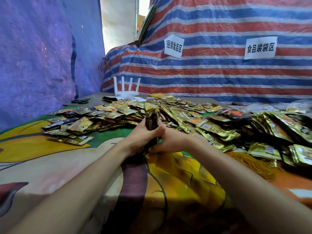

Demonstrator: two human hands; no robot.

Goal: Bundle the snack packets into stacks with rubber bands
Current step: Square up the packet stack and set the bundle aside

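A red, white and blue striped tarpaulin fills the upper right of the frame, and a blue tarpaulin fills the upper left. Your cartoon-print tablecloth covers the lower half. A heap of gold snack packets spreads from mid-frame to the right edge. At centre your left hand and right hand grip an upright stack of packets, fingers curled round its lower part. A white router and black scissors sit above the heap's left end.
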